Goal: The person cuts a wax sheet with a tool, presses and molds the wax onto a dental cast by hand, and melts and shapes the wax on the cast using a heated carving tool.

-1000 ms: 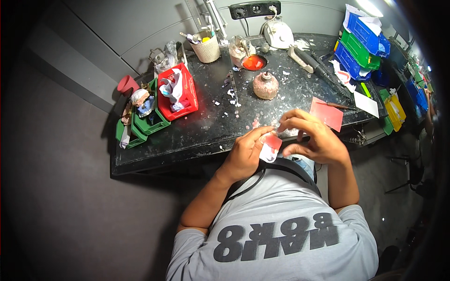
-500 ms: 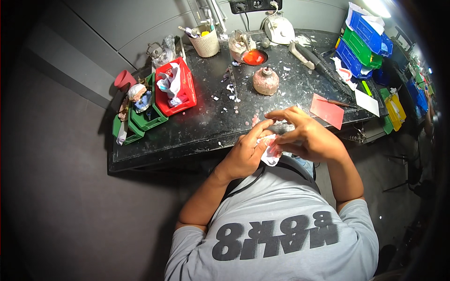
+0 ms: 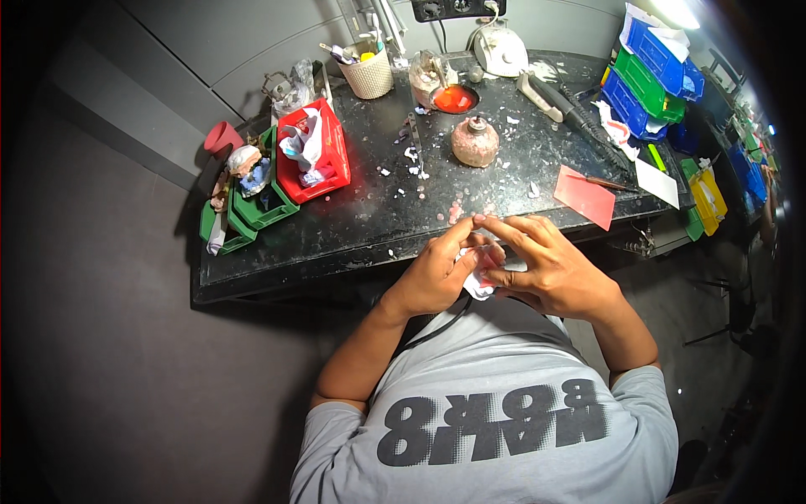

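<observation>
Near the bench's front edge, my left hand [image 3: 433, 277] grips a small white piece [image 3: 478, 289], apparently a dental cast, with a pink wax piece [image 3: 489, 262] on it. My right hand [image 3: 546, 269] has its fingers curled over the same piece, thumb pressing on the pink wax, and both forefingers meet above it, partly hiding it. Beyond my hands stands a pinkish, residue-coated spirit burner [image 3: 475, 147]. To the right, a pink wax sheet [image 3: 583, 197] lies with a thin wooden-handled tool [image 3: 603, 181] across its top edge.
The black bench [image 3: 369, 227] carries red [image 3: 334, 147] and green bins [image 3: 277, 210] at left, a pen basket [image 3: 365, 77], an orange-filled dish [image 3: 455, 99], a handpiece [image 3: 546, 99], a white card [image 3: 657, 185] and stacked blue and green trays [image 3: 638, 105] at right.
My right hand's fingers have closed over the held piece, its thumb moving onto the pink wax, which is now mostly covered. My left forefinger has risen to meet the right one.
</observation>
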### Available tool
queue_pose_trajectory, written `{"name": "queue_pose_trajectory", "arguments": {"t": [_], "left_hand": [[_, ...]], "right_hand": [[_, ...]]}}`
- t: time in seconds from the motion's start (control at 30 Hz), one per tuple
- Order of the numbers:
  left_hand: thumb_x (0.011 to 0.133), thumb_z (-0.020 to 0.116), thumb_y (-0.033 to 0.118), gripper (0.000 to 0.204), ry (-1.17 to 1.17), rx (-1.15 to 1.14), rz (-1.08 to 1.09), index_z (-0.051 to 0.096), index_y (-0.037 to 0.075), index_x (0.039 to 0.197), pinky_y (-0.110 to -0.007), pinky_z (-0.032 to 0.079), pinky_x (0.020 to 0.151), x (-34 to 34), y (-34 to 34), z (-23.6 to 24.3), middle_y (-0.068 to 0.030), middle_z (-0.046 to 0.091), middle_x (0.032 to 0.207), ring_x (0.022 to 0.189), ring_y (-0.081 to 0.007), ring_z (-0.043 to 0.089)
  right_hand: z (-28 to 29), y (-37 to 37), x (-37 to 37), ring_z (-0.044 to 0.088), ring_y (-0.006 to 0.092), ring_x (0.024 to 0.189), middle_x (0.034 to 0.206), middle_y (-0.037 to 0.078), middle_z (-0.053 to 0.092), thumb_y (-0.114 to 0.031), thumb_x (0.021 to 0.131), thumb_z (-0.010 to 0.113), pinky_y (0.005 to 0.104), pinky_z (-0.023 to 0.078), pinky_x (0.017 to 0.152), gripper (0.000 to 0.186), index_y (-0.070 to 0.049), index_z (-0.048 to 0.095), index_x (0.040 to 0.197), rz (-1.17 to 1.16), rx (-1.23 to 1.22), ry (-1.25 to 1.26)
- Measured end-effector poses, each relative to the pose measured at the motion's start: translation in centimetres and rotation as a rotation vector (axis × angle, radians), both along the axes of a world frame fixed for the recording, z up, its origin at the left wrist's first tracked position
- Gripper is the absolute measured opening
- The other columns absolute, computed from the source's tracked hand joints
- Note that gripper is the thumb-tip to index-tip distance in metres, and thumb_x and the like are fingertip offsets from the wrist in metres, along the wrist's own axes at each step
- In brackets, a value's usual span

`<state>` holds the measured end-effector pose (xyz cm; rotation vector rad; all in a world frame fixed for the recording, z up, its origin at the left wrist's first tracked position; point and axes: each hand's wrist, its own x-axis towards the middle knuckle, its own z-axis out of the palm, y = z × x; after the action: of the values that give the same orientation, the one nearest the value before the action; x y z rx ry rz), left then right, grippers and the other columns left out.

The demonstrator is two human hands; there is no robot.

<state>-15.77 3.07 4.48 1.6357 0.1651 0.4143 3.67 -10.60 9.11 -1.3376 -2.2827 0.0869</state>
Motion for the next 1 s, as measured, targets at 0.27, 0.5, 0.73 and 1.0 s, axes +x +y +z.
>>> {"name": "queue_pose_trajectory", "arguments": {"t": [0.27,0.5,0.73,1.0], "left_hand": [[0.108,0.045,-0.001,0.041,0.016,-0.001,-0.021,0.046,-0.005,0.148,-0.028,0.053,0.096,0.0,0.0,-0.6,-0.0098,0.069,0.117,0.107,-0.0118,0.067],[0.104,0.049,0.000,0.040,0.012,0.042,-0.039,0.051,-0.004,0.145,-0.030,0.052,0.100,0.1,0.3,-0.2,-0.0107,0.069,0.122,0.112,-0.0138,0.066],[0.110,0.051,0.010,0.043,0.041,-0.072,-0.133,0.044,-0.004,0.150,-0.030,0.053,0.098,-0.1,0.2,0.1,-0.0154,0.067,0.130,0.116,-0.0149,0.065],[0.111,0.045,0.008,0.043,0.079,-0.168,-0.247,0.039,-0.004,0.152,-0.030,0.054,0.096,0.1,0.5,-0.6,-0.0156,0.067,0.129,0.112,-0.0135,0.066]], "right_hand": [[-1.3,-0.1,0.3,0.053,0.0391,0.134,0.150,0.019,0.053,-0.020,0.073,0.084,0.0540,0.045,0.108,0.042,-0.010,0.075,0.113,0.067,0.129,-0.051],[-1.1,0.2,0.7,0.056,0.0375,0.128,0.143,0.017,0.057,-0.018,0.076,0.084,0.0541,0.047,0.104,0.046,-0.011,0.071,0.119,0.092,0.145,0.077],[-2.6,0.1,0.6,0.063,0.0216,0.118,0.125,0.001,0.070,-0.011,0.077,0.077,0.0497,0.044,0.105,0.028,-0.014,0.077,0.105,0.155,0.270,-0.002],[-2.1,0.3,0.9,0.064,0.0186,0.113,0.111,-0.001,0.071,-0.013,0.076,0.078,0.0462,0.042,0.102,0.033,-0.016,0.076,0.109,0.216,0.235,-0.029]]}}
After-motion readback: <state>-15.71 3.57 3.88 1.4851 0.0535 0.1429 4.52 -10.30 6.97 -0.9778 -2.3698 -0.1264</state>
